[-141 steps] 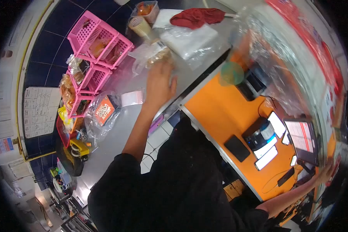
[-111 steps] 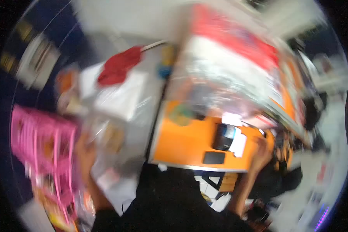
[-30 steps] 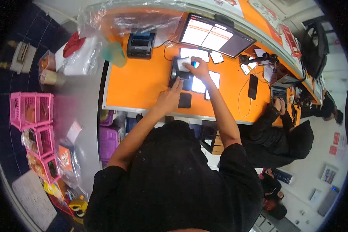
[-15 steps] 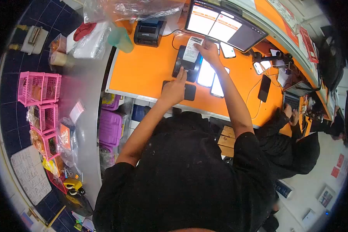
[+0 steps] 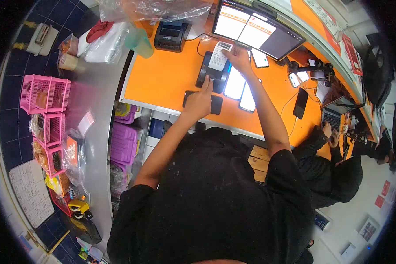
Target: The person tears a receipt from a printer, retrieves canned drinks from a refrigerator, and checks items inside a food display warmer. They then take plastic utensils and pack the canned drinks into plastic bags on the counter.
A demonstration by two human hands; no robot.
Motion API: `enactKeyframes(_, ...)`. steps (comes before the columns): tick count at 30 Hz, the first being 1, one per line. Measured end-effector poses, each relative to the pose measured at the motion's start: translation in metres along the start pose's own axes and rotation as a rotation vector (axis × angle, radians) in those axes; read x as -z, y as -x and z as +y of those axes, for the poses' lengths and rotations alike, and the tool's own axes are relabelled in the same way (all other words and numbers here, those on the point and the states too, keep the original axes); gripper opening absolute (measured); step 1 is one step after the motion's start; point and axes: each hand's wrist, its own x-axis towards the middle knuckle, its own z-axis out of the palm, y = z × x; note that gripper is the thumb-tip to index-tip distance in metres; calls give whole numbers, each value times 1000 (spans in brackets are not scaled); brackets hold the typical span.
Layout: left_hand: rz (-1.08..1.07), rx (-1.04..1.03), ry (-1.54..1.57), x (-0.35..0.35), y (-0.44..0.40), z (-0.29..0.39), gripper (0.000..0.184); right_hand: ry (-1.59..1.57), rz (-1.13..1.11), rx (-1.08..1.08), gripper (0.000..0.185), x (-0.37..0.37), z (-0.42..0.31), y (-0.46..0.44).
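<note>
While the right hand pinches a receipt, upper centre, the left hand, fingers extended, touches the receipt printer, partly covering a smartphone; far left, pink baskets hold bagged items.

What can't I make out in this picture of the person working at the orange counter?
Head view:
- Receipt: fine print too small.
- Dark phone: middle hidden by the left hand.
- Monitor: small text unreadable.
- Pink baskets: contents partly hidden by mesh walls.
</note>
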Motion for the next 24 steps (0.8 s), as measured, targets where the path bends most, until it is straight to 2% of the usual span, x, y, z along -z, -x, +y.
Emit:
enactKeyframes(5, 21, -20, 9, -3, 0, -2, 70, 46, -23, -34, 26, -1, 17, -11)
enactKeyframes(11, 43, -33, -29, 0, 1, 0, 70, 38, -4, -24, 23, 1, -23, 10)
enactKeyframes(14, 52, -42, -29, -5, -1, -3, 70, 108, -23, -3, 23, 3, 0, -4)
enactKeyframes(20, 33, -29, -16, 0, 0, 0, 69, 60, -20, 6, 23, 5, -26, 13)
enactKeyframes(24, 50, -43, -49, -4, -1, -3, 69, 17, 17, 36, 25, 3, -17, 12)
